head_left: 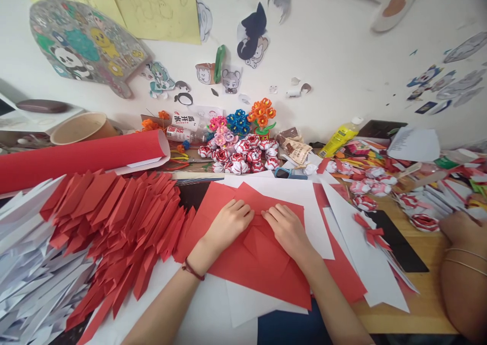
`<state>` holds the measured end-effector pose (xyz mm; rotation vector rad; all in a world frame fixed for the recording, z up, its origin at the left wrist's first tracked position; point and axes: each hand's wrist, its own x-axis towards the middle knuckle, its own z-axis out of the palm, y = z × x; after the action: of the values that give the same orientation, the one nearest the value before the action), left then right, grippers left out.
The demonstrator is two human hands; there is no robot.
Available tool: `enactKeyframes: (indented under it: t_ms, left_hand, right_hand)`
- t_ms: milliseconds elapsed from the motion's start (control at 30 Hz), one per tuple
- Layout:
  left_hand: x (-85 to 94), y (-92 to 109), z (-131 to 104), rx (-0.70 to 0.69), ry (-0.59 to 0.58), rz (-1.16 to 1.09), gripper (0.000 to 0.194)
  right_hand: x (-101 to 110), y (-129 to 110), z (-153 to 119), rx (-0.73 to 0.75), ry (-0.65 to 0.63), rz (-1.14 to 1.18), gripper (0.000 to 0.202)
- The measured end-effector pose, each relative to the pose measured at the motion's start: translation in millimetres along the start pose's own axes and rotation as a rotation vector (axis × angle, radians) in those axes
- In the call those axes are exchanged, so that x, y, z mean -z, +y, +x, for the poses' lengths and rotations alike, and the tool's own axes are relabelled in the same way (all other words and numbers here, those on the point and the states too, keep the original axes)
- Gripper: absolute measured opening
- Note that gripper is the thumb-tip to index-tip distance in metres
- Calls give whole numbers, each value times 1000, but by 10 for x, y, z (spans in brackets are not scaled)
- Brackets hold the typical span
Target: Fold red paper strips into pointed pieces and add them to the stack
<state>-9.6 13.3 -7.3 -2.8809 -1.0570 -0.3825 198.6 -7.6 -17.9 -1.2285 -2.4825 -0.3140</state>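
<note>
Both hands are close together over a stack of red paper sheets (pixel 274 279). A smaller piece of red paper (pixel 255 238) with crease lines lies on top, its pointed upper part standing out beyond my fingers. My left hand (pixel 233 220), below which a dark red bracelet (pixel 193 270) circles the wrist, pinches the piece from the left with curled fingers. From the right, the bent fingers of my right hand (pixel 284 228) pinch its edge, fingertips a short gap from the left ones. My thumbs are mostly hidden.
A heap of folded red paper pieces (pixel 125 218) lies left, beside folded white strips (pixel 34 274). Behind them is a red paper roll (pixel 76 154). Red-and-white paper flowers (pixel 243 157) fill the back. White sheets (pixel 365 248) and another person's arm (pixel 464 279) are on the right.
</note>
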Motion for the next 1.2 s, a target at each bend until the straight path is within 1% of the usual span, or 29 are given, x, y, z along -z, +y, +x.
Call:
enactKeyframes:
  t_ms: [300, 433, 600, 733, 867, 1000, 1033, 1200]
  left_hand:
    - [-53, -27, -6, -62, 45, 49, 23]
    - [-22, -17, 3, -57, 25, 40, 22]
    - [29, -30, -12, -41, -20, -4, 22]
    - [59, -33, -32, -3, -42, -38, 28]
    - [90, 4, -21, 37, -49, -42, 35]
    - [93, 59, -3, 61, -48, -26, 39]
    - [86, 70, 0, 66, -49, -21, 39]
    - [54, 93, 3, 87, -53, -1, 37]
  right_hand:
    - [-12, -9, 12, 15, 39, -69, 29]
    - [6, -17, 16, 2, 17, -49, 28]
    - [20, -7, -20, -23, -40, -10, 28]
    - [51, 8, -46, -84, -35, 40, 31]
    - [84, 16, -57, -129, -40, 63, 35]
    - [91, 2, -69, -143, -81, 65, 51]
    - [90, -6, -70, -146, -86, 62, 53]
    - [80, -56, -59, -193, -60, 26, 37]
